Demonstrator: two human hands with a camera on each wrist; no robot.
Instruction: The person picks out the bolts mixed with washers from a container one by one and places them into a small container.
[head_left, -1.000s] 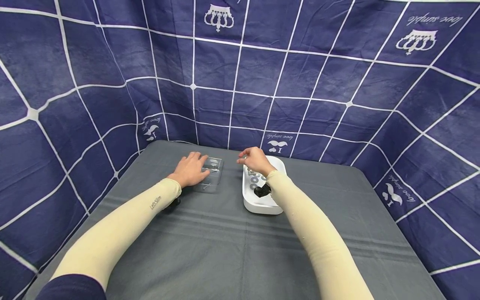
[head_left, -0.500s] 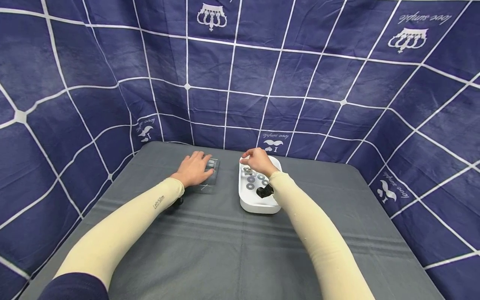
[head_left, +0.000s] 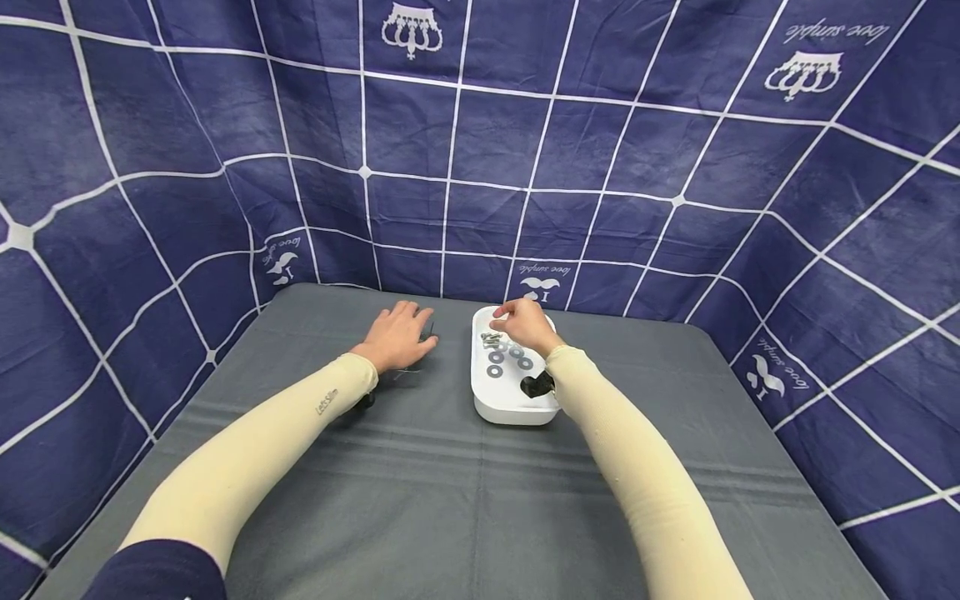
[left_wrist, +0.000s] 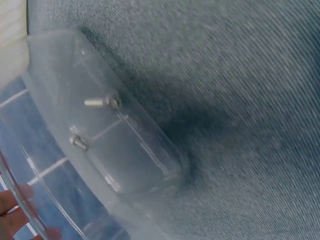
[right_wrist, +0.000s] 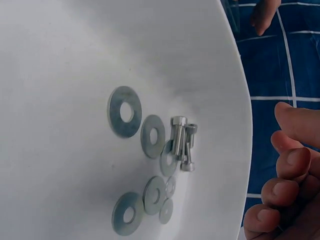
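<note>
My left hand (head_left: pixel 401 336) lies over a clear plastic box (left_wrist: pixel 135 155), its fingers spread and fairly straight; they cover most of the box in the head view. Inside the box, the left wrist view shows two small metal bolts (left_wrist: pixel 102 102). My right hand (head_left: pixel 525 323) is above the far part of a white tray (head_left: pixel 517 414), fingers loosely bent. No thing shows between its thumb and fingers. On the tray floor lie several flat washers (right_wrist: pixel 152 136), with a small cluster of socket-head bolts (right_wrist: pixel 179 136) beside them, near the tray wall.
A grey cloth covers the table (head_left: pixel 480 500). Blue curtains with white lines (head_left: pixel 487 167) rise behind it and at both sides. A dark wrist camera (head_left: pixel 536 384) under the right sleeve hangs over the tray.
My left hand has shifted right over the clear box, hiding more of it. My right hand has moved from the tray's left rim to over its inside. The head view has turned slightly right.
</note>
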